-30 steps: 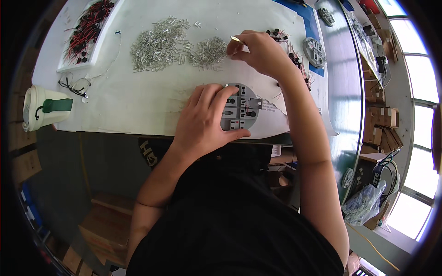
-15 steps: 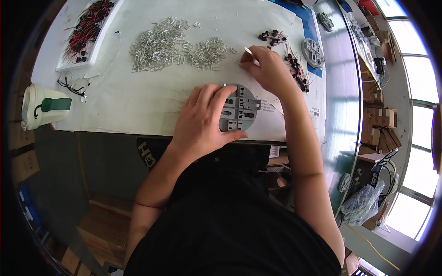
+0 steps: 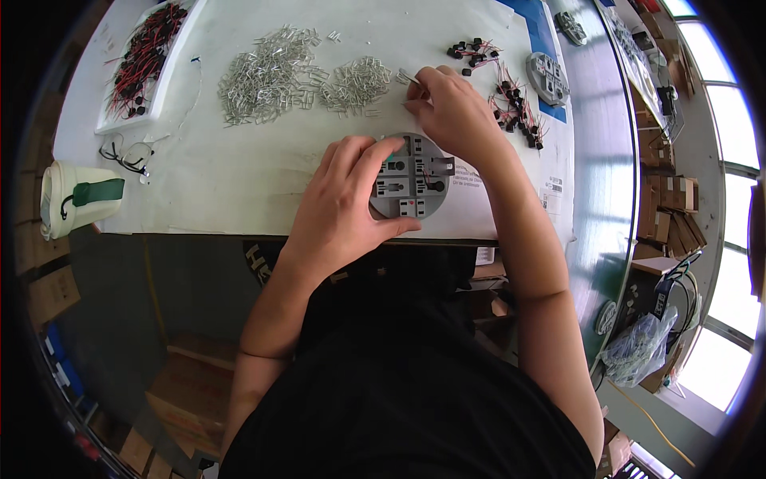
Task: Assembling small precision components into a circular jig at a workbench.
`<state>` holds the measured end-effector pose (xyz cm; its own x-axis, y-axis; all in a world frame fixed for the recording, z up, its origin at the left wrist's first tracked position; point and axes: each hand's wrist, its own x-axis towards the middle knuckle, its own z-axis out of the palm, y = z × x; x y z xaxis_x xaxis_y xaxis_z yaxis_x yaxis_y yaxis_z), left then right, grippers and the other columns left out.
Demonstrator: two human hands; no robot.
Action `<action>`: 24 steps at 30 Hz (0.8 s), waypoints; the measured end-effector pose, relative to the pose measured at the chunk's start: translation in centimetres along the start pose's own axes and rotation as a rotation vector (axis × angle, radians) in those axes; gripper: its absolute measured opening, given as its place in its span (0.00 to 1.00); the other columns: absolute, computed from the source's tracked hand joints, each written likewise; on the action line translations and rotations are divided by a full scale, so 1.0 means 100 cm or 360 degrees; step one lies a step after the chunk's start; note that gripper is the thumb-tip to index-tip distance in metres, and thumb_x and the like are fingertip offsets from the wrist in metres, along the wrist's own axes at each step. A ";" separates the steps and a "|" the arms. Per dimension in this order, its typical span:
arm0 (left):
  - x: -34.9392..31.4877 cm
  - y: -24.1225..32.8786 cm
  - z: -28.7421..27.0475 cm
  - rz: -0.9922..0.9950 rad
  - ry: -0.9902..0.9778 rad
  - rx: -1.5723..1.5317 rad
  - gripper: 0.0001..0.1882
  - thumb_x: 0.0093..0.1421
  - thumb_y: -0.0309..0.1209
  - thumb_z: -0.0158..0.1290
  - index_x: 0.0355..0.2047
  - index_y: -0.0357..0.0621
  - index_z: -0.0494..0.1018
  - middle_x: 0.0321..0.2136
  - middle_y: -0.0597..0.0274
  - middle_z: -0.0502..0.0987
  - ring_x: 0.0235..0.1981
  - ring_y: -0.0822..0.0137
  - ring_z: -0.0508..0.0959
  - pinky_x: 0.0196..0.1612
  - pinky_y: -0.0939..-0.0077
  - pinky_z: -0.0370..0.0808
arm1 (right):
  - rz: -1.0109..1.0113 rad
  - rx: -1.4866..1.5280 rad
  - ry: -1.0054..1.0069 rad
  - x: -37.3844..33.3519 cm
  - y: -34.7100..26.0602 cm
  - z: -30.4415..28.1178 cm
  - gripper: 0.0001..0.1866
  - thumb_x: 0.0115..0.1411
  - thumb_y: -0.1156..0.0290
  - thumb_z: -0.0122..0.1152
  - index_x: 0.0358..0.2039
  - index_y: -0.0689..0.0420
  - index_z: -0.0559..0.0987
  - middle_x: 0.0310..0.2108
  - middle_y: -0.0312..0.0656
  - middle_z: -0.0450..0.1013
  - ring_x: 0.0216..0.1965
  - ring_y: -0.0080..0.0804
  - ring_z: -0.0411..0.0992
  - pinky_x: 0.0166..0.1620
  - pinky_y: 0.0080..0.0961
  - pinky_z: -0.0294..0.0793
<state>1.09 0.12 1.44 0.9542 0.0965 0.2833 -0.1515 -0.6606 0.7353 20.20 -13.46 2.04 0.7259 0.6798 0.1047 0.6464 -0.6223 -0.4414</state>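
Note:
My left hand (image 3: 341,195) curves round the left side of a round grey plastic base (image 3: 421,166), thumb at its near edge and fingertips at its far edge. The base lies on the table near the front edge, with small slots and black round parts in it. Beyond it, my right hand (image 3: 447,104) has thumb and forefinger pinched together just above the table. A thin, pale sliver shows at those fingertips, too small to name. Left of them lies a small pile of U-shaped metal pins (image 3: 357,84).
A larger pile of metal pins (image 3: 267,80) lies farther left. Black parts with red wires (image 3: 517,112) lie right of my right hand; more fill a white tray (image 3: 171,76). Glasses (image 3: 128,152), a cream cup (image 3: 76,195) and another grey base (image 3: 547,78) stand around.
My right hand has moved slightly left and away, nearer to the small pin pile. My left hand stays round the base. The whole view has shifted a little.

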 end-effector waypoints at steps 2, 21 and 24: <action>0.001 -0.003 0.000 -0.0010 0.0036 -0.0013 0.51 0.37 0.36 0.82 0.64 0.45 0.72 0.54 0.55 0.74 0.57 0.49 0.75 0.60 0.54 0.76 | -0.0040 -0.0076 0.0026 -0.003 -0.004 -0.007 0.13 0.64 0.68 0.69 0.45 0.62 0.83 0.37 0.45 0.82 0.36 0.38 0.79 0.44 0.35 0.78; -0.002 -0.007 0.000 0.0056 0.0078 0.0005 0.49 0.41 0.38 0.81 0.63 0.45 0.72 0.53 0.56 0.74 0.55 0.50 0.76 0.58 0.55 0.77 | 0.0467 0.0828 -0.0415 -0.035 -0.029 -0.041 0.14 0.59 0.77 0.69 0.43 0.64 0.76 0.25 0.34 0.75 0.28 0.17 0.72 0.30 0.21 0.70; -0.002 -0.006 0.000 0.0061 0.0078 0.0019 0.48 0.41 0.38 0.81 0.63 0.46 0.71 0.53 0.57 0.73 0.54 0.50 0.76 0.58 0.56 0.77 | 0.0458 0.0861 -0.0371 -0.036 -0.024 -0.037 0.15 0.56 0.75 0.67 0.43 0.66 0.77 0.25 0.41 0.77 0.28 0.24 0.75 0.31 0.26 0.73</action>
<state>1.02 0.53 0.94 0.9338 0.1069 0.3413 -0.1845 -0.6735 0.7158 16.88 -15.83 5.99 0.7428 0.6195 -0.2539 0.1801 -0.5501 -0.8154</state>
